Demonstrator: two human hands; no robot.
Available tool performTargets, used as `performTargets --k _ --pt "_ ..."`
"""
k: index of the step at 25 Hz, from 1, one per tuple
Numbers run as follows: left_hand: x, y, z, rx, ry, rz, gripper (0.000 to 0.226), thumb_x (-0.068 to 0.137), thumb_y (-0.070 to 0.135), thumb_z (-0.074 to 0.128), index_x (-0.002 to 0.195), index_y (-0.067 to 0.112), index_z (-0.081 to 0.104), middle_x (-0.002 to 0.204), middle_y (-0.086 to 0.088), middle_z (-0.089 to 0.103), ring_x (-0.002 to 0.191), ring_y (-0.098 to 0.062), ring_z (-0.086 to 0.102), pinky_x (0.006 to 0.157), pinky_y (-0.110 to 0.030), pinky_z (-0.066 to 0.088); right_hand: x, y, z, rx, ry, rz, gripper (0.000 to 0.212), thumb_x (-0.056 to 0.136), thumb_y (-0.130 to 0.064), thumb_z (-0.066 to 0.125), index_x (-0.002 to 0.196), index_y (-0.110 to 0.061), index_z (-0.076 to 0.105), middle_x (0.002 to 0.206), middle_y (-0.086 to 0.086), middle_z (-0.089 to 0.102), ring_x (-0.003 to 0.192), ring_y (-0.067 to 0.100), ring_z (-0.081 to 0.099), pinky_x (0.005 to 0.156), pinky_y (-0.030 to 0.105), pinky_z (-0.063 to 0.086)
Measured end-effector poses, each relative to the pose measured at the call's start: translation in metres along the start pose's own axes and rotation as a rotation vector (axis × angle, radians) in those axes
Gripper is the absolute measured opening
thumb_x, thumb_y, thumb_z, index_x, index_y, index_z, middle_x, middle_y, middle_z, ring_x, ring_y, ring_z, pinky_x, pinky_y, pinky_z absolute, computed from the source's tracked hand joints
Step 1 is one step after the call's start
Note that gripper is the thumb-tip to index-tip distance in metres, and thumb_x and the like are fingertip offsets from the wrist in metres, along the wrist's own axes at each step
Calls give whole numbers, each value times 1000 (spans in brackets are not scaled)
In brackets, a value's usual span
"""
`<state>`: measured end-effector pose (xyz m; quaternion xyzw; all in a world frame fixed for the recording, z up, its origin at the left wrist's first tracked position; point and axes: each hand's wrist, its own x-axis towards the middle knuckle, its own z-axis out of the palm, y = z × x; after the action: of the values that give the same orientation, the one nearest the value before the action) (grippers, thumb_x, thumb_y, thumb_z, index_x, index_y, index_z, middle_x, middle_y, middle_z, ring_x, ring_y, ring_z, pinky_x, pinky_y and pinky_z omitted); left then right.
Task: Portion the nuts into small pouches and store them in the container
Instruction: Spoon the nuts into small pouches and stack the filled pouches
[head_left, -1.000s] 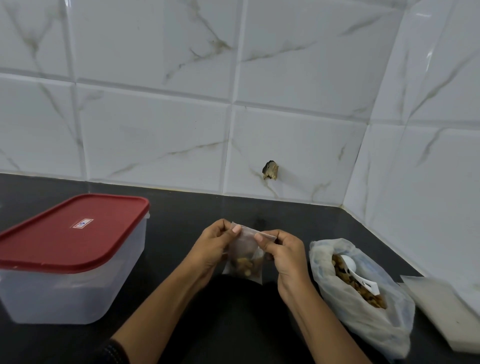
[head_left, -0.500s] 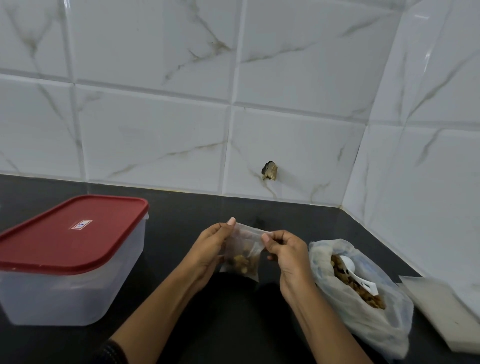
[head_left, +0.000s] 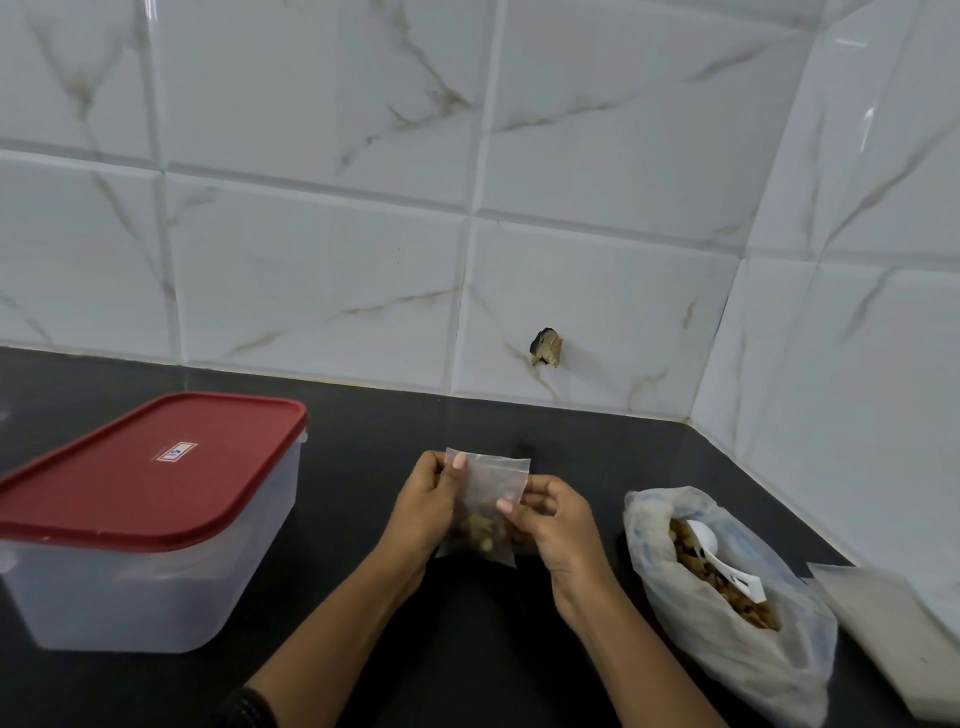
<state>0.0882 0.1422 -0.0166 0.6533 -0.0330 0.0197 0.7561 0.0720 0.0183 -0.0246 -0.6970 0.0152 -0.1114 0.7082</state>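
left hand (head_left: 423, 501): fingers curled, pinching top-left edge of small clear plastic pouch (head_left: 493, 483) | right hand (head_left: 553, 517): fingers curled, pinching its right edge | pouch: upright over mid black desk (head_left: 363, 467), long axis vertical, mouth up, brown nuts (head_left: 480, 532) at bottom | clear red-lidded plastic container (head_left: 156, 467): desk's left edge, lid on

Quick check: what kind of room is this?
Probably a home kitchen: dark countertop meeting marble-look wall tiles in a corner, with a red-lidded storage container and a bag of nuts on it.
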Motion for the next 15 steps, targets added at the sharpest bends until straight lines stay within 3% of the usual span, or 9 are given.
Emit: performTargets --k 3,5,8,12,15 --pt "0 -2 0 132 -74 2 21 92 25 53 109 16 45 108 -7 61 89 -17 63 75 -32 56 4 7 -1 20 69 -9 16 81 0 66 92 -11 61 85 8 68 76 19 66 62 24 52" --pt "0 -3 -2 225 -61 42 28 91 18 56 114 17 40 110 -2 58 96 -16 61 83 -32 54 4 9 1 31 99 -26 22 82 -2 65 100 -12 56 87 7 67 77 19 64 63 25 51" --pt "-3 1 -7 286 34 116 31 90 14 57 112 19 34 100 4 54 91 -13 59 76 -25 54 2 11 10 -47 157 -79 31 83 -4 66 97 -21 44 87 5 63 80 21 63 68 28 50" --pt "-9 4 -23 307 221 167 29 90 13 57 106 19 33 96 5 54 84 -11 58 66 -23 51 2 8 42 -115 150 -76 19 83 -6 65 80 -22 55 91 9 65 81 19 62 68 26 50" --pt "-9 3 -41 396 358 188 22 93 17 52 112 13 44 106 -1 57 90 -13 55 72 -23 45 3 7 69 -155 124 -9 10 87 -8 60 94 -13 63 94 4 64 82 13 59 70 20 46"
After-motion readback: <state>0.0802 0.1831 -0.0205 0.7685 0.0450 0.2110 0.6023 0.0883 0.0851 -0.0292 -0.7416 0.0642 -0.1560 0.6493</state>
